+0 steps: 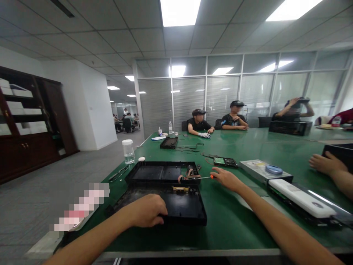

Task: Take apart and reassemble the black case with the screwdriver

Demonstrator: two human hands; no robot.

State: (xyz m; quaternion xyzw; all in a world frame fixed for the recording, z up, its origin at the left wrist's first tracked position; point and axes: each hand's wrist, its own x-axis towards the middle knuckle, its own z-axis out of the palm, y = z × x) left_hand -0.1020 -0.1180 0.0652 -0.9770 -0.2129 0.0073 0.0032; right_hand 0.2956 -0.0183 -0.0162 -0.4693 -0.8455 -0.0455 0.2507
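Note:
My right hand [226,179] grips a screwdriver [205,177] with an orange handle; its thin shaft points left toward a bundle of ribbon cable [189,176]. That bundle sits at the right end of an open black plastic housing [154,172]. Nearer to me lies a second black housing half [185,208], with a small yellowish strip [181,189] along its far side. My left hand [150,210] is closed over the left part of this near half, its fingers curled under, and whatever they hold is hidden.
Tweezers or pliers [119,173] and a clear jar [128,152] stand left of the housings. Beyond are loose cables [190,148] and a green circuit board [220,161]. At right lie a metal box [264,171] and a white device [302,198]; another person's hand [328,163] is there.

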